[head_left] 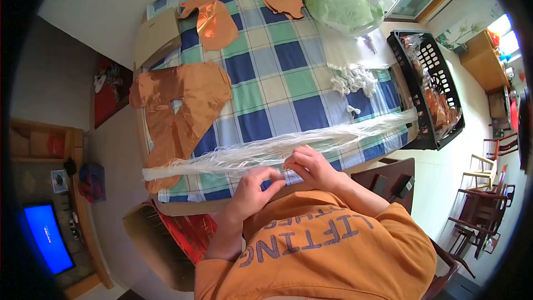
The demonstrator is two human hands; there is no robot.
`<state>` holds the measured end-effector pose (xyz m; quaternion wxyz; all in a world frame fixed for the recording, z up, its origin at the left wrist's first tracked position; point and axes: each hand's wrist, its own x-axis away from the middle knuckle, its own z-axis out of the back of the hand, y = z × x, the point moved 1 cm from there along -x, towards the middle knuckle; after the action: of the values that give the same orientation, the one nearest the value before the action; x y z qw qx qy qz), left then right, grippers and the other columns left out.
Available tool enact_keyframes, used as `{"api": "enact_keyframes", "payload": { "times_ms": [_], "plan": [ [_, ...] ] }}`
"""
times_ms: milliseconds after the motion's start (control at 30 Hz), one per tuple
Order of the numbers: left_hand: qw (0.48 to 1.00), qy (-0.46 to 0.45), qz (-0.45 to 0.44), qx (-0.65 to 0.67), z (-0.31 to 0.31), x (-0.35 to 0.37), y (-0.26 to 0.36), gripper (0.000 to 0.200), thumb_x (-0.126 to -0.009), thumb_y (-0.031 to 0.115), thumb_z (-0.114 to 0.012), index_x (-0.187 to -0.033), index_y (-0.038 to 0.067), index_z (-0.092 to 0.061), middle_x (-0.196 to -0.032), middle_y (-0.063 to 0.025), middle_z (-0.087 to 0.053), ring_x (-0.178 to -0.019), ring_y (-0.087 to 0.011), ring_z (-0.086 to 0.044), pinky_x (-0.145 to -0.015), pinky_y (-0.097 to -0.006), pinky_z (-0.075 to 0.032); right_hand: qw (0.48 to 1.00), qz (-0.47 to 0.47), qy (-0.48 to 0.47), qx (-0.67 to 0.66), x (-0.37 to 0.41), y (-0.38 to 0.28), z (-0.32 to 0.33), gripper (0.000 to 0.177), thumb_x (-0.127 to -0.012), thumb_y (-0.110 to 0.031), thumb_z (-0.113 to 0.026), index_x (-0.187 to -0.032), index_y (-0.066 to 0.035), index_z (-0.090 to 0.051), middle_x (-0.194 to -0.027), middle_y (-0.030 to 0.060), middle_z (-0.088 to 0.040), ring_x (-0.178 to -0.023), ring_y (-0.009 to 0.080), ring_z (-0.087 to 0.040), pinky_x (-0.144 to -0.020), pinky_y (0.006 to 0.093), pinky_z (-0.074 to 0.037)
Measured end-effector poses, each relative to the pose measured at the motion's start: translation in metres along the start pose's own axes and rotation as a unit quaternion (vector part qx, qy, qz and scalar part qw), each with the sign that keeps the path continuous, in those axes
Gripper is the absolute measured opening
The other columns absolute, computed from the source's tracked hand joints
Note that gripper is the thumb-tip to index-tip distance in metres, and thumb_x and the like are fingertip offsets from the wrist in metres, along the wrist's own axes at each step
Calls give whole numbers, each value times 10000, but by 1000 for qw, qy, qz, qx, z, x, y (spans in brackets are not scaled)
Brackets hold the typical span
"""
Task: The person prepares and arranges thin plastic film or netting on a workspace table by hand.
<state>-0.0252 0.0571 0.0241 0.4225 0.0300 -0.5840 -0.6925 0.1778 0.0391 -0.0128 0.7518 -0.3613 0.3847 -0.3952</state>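
At the near edge of the table, my left hand (256,190) is closed in a pinch, thumb against fingers. My right hand (312,165) is closed too, a short way to the right and slightly higher. Whatever sits between the fingertips is too small to make out, perhaps a thin strand. Just beyond both hands stretches a long bundle of white string (266,148), running across the table. Small white string coils (355,81) lie at the right, with one single coil (353,110) apart from them.
Copper-coloured foil pieces (191,91) lie on the checked tablecloth (269,116), left and far side. A cardboard box (158,39) stands far left, a clear plastic bag (344,8) far right. A black crate (430,86) of packed foil items adjoins the right edge.
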Motion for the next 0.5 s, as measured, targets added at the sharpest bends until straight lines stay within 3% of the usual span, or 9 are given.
{"api": "enact_keyframes", "payload": {
  "times_ms": [67, 133, 200, 267, 300, 367, 467, 500],
  "plan": [
    [964, -30, -9, 263, -3, 2, -4, 400, -817, 76, -689, -1181, 2, -541, -1207, -104, -579, -1127, -193, -527, -954, -329, -401, 1000, 9, -1, -7, 0, 1, -1, 40, -848, -72, -604, -876, -48, -589, -813, 89, -587, -799, 291, -575, -736, 356, -434],
    [855, 119, -193, 466, -15, 3, 6, 189, -813, 86, -700, -966, -3, -636, -996, -67, -668, -948, -181, -607, -850, -311, -460, 1000, -7, -10, -2, 0, -5, -2, 43, -849, -71, -603, -880, -47, -584, -814, 86, -587, -795, 290, -574, -735, 358, -433],
    [961, 200, -120, 146, -12, -6, 5, 285, -832, 138, -697, -1055, -4, -590, -1119, -92, -621, -1076, -180, -562, -927, -318, -418, 1000, -11, -4, 7, 0, -6, -2, 47, -851, -70, -602, -885, -47, -579, -815, 83, -586, -790, 289, -572, -733, 361, -432],
    [999, -10, 32, 23, 0, -4, -4, 511, -835, 128, -689, -1282, -19, -489, -1363, -143, -496, -1272, -191, -450, -1051, -317, -337, 1000, -2, 18, 22, 0, -1, -1, 54, -853, -71, -601, -894, -47, -575, -814, 81, -584, -783, 288, -570, -730, 365, -431],
    [991, 41, -31, 122, -2, -3, -3, 440, -831, 127, -693, -1212, -18, -527, -1271, -130, -543, -1201, -194, -494, -1010, -314, -367, 1000, 4, 7, 25, -1, -1, 0, 55, -854, -71, -600, -896, -48, -574, -814, 79, -582, -781, 287, -568, -729, 366, -430],
    [927, 140, -154, 311, -13, 2, 2, 303, -822, 125, -700, -1071, -15, -601, -1085, -104, -639, -1059, -199, -582, -928, -310, -427, 999, 18, -13, 31, -3, -4, 2, 57, -855, -72, -599, -902, -51, -573, -814, 77, -579, -778, 286, -565, -729, 368, -428],
    [970, 167, -128, 120, -6, -2, 7, 306, -816, 106, -700, -1080, -10, -598, -1080, -103, -646, -1061, -189, -584, -939, -314, -424, 999, 11, -14, 34, -5, -8, 2, 52, -857, -79, -599, -896, -55, -575, -811, 77, -574, -780, 285, -564, -732, 365, -426],
    [994, 27, -51, 95, 3, 0, 0, 409, -815, 101, -698, -1180, -9, -550, -1184, -127, -601, -1138, -201, -544, -982, -322, -397, 999, 22, -5, 34, -7, -8, 3, 44, -853, -71, -603, -887, -55, -580, -793, 74, -569, -764, 279, -560, -717, 361, -423]
  ]
}}
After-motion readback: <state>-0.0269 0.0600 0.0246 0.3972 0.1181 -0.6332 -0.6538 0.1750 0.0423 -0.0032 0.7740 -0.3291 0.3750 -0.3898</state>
